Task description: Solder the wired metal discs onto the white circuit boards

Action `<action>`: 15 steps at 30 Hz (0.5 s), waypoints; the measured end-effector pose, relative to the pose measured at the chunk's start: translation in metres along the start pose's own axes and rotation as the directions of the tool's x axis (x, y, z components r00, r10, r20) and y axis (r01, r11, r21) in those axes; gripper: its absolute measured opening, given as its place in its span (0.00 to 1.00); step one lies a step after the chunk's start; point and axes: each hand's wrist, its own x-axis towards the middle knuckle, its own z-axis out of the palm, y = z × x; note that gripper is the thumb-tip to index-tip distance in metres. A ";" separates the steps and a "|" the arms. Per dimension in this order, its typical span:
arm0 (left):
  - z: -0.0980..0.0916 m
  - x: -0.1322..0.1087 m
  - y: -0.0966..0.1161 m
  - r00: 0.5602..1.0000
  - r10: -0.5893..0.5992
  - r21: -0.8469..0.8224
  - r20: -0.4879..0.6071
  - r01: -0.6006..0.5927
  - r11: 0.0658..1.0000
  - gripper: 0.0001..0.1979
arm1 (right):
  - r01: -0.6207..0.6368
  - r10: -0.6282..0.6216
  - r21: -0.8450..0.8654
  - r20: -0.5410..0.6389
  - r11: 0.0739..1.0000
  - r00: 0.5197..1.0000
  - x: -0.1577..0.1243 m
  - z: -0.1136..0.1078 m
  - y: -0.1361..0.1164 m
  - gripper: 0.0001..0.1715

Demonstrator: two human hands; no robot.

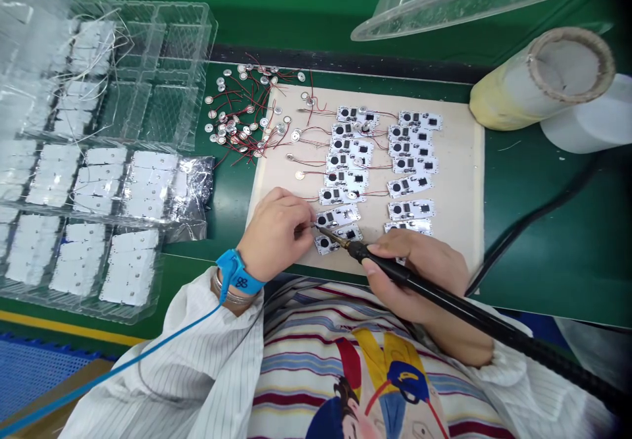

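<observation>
My right hand grips a black soldering iron; its tip touches the left end of a small white circuit board on a beige work mat. My left hand is closed in a pinch right at the iron's tip, holding something thin that I cannot make out. A blue wrist strap with a blue cord circles my left wrist. Two columns of several similar boards lie on the mat, some with red wires attached.
A heap of small metal discs with red wires lies at the mat's top left. Clear plastic trays of white boards fill the left side. A cardboard-cored roll lies at the right; a black cable crosses the green table.
</observation>
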 end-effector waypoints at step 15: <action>0.000 0.002 0.003 1.000 -0.029 0.029 0.013 0.028 0.999 0.08 | 0.167 -0.167 0.005 0.029 0.986 0.986 0.005 0.003 -0.002 0.10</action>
